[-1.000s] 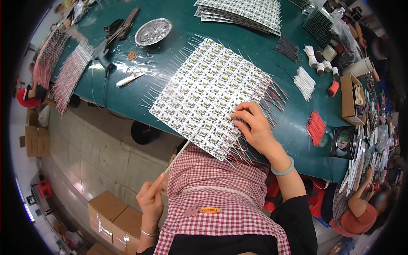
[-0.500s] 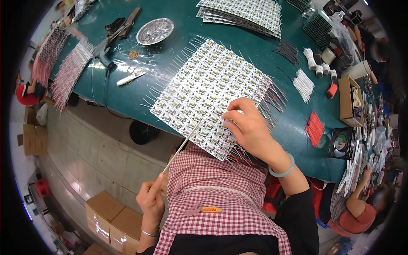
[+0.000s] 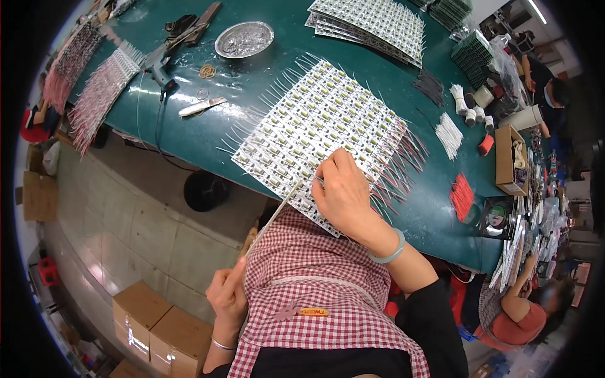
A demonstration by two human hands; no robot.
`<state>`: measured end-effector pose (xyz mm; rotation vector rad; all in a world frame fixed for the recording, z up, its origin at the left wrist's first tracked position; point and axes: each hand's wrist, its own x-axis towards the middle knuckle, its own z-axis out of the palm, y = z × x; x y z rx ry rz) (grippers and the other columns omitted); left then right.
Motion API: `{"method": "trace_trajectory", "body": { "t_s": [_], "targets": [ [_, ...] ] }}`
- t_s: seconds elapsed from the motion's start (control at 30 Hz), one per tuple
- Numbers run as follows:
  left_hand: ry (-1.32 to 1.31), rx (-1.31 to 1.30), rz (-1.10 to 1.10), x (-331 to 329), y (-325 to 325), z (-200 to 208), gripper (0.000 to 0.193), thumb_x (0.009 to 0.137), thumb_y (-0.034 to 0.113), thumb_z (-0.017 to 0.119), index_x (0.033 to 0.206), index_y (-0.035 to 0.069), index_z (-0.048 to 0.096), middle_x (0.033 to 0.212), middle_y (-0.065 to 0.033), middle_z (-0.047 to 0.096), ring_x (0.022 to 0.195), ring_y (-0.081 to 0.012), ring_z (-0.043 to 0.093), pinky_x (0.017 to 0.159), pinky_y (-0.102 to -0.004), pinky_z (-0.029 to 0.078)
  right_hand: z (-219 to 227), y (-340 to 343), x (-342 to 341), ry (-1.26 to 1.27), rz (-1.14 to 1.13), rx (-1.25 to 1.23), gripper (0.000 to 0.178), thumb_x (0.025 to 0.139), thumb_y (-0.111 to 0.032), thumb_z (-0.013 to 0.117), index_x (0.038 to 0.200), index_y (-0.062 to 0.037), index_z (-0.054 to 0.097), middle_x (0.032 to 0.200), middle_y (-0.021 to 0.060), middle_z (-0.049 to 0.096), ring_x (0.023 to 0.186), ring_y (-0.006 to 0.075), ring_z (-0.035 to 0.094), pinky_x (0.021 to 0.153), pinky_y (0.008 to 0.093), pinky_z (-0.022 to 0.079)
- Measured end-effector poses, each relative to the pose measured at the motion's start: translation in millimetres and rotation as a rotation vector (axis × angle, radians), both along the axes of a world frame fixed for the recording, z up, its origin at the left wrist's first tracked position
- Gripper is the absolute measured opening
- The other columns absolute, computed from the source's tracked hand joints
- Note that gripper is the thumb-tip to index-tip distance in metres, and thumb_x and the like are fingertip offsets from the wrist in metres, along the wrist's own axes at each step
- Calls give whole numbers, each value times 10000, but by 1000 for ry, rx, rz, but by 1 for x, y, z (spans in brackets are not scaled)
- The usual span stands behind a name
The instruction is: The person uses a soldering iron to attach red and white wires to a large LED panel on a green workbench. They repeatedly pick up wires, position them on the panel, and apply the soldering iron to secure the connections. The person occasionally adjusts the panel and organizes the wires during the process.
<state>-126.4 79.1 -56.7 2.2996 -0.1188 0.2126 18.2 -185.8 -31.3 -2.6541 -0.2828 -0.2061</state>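
A white panel of small circuit boards (image 3: 321, 107), dotted with yellow-green parts, lies tilted on the green table and reaches past its near edge. Thin white wires stick out along its left side, red and dark wires along its right. My left hand (image 3: 227, 295) is closed round the lower end of a long, thin, pale stick (image 3: 271, 222), whose upper end meets the near part of the panel. Over that same part, my right hand (image 3: 345, 194) has its fingers bent and drawn together close to the stick's tip. What its fingertips hold, if anything, is hidden.
Farther back are a metal dish (image 3: 244, 40), a glue gun (image 3: 160, 75), a white-handled knife (image 3: 201, 106) and stacked panels (image 3: 372, 25). To the right lie white wires (image 3: 449, 135), red wires (image 3: 462, 197) and a cardboard box (image 3: 509, 160). Two co-workers are at the right.
My right hand has shifted left and turned, its fingers now closer together, nearer the stick's tip. The left hand keeps its hold on the stick. The whole view has shifted slightly.
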Motion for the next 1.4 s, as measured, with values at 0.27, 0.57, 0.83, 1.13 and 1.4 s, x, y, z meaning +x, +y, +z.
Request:
{"method": "trace_trajectory", "body": {
  "t_s": [0.27,0.57,0.83,1.13,1.4],
  "targets": [
    [12,-44,-18,0,5,-7,438,810,-114,640,1172,105,749,752,-84,581,595,-181,570,547,-296,460,-4,7,3,-28,-83,-76,101,787,-51,676,806,19,605,915,154,529,864,331,573,691,438,491],
    [4,-48,-36,-2,10,-15,469,784,-128,618,1168,107,751,765,-83,593,608,-186,583,553,-311,473,-4,17,5,-44,-157,-167,71,777,-10,670,775,26,608,903,158,547,845,339,593,701,443,508],
    [-38,-50,-47,-2,11,-23,508,769,-136,605,1181,122,749,770,-83,594,602,-191,582,542,-307,463,-5,7,3,131,-228,150,72,785,-13,672,779,31,616,932,160,542,866,329,589,746,413,500],
    [-3,-64,-44,-2,12,-20,481,782,-124,631,1182,117,747,768,-86,592,592,-183,574,531,-302,451,0,7,0,100,-181,114,95,796,-28,693,796,24,613,931,153,532,860,332,586,725,418,505],
    [-25,-64,-15,-5,14,-20,460,787,-117,639,1168,115,753,764,-81,590,602,-176,581,541,-299,465,0,11,-2,66,-177,76,109,797,-55,699,810,6,609,939,145,534,902,322,588,720,421,510]
  ]
}}
